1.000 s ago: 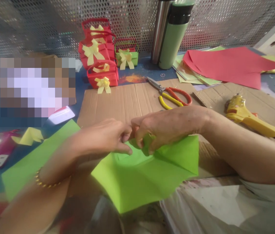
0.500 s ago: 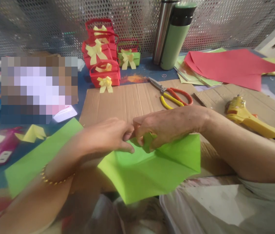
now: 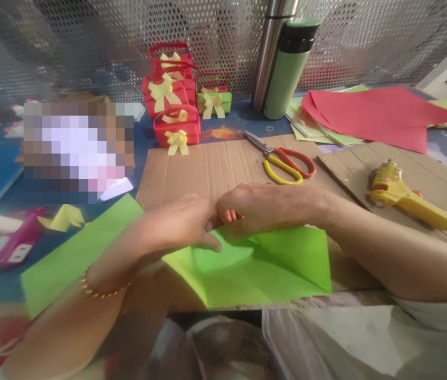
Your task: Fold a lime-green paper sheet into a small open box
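A sheet of green paper, creased and partly folded, lies over the cardboard at the front edge of the table. My left hand is closed at its far left side, thumb along the paper and fingers curled beyond the edge. Beside it, almost touching, my right hand bends over the same far edge with its fingers curled in. Both hands grip the paper there, though most of the fingertips are hidden. Another green sheet lies flat under my left forearm.
Scissors rest on the cardboard beyond my hands. A yellow glue gun lies right. Small red paper baskets with yellow bows, a green basket and a green bottle stand behind. Red paper is stacked at back right.
The near edge of the green paper, which hung lower toward me, now sits higher and flatter. My right hand's fingers have curled farther over the far edge. The view has shifted slightly.
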The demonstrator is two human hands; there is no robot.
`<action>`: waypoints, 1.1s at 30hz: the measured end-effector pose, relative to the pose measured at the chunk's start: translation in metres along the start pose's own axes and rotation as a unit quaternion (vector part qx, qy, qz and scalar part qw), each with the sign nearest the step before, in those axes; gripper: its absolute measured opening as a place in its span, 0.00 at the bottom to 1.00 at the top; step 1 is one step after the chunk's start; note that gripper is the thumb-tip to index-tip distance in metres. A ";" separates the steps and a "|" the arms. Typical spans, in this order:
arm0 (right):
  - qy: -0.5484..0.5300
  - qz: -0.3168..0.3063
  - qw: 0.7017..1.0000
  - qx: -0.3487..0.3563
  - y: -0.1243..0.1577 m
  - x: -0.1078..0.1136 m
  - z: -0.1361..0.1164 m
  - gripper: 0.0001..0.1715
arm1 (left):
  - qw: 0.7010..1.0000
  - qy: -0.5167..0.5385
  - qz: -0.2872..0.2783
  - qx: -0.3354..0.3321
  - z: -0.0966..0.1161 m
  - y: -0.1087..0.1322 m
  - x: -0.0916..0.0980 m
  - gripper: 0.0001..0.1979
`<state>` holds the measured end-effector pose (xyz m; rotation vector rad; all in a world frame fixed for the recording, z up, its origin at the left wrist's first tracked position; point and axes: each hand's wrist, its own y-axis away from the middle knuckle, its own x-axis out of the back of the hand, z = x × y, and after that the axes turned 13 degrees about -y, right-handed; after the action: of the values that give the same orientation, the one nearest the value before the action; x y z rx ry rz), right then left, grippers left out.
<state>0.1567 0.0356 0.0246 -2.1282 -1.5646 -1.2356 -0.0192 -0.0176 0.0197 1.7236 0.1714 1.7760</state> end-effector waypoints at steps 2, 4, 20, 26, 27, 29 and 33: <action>0.004 -0.010 1.000 -0.019 0.000 -0.001 -0.002 0.11 | 1.000 0.001 0.007 -0.003 0.000 0.000 -0.001 0.16; 0.013 -0.008 0.999 -0.029 0.000 -0.002 -0.004 0.12 | 1.000 -0.002 0.010 0.000 0.000 0.000 0.000 0.16; -0.083 -0.008 0.995 -0.050 0.000 -0.003 -0.003 0.14 | 1.000 0.012 0.023 0.003 0.002 0.004 0.001 0.16; -0.085 0.032 0.992 -0.086 0.005 -0.004 -0.006 0.12 | 0.989 0.144 0.032 -0.019 -0.003 0.001 -0.008 0.08; -0.088 0.044 0.992 -0.081 0.006 -0.006 -0.004 0.12 | 0.985 0.166 0.041 -0.021 -0.004 0.000 -0.010 0.08; -0.097 0.064 0.991 -0.060 0.006 -0.008 0.001 0.12 | 0.980 0.191 0.056 -0.029 -0.006 -0.001 -0.012 0.09; -0.108 0.083 0.990 0.024 0.011 -0.012 0.009 0.11 | 0.975 0.189 0.100 -0.057 -0.006 0.002 -0.010 0.09</action>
<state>0.1694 0.0285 0.0134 -2.3710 -1.4444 -0.9330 -0.0265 -0.0217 0.0115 1.3469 0.0560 2.2081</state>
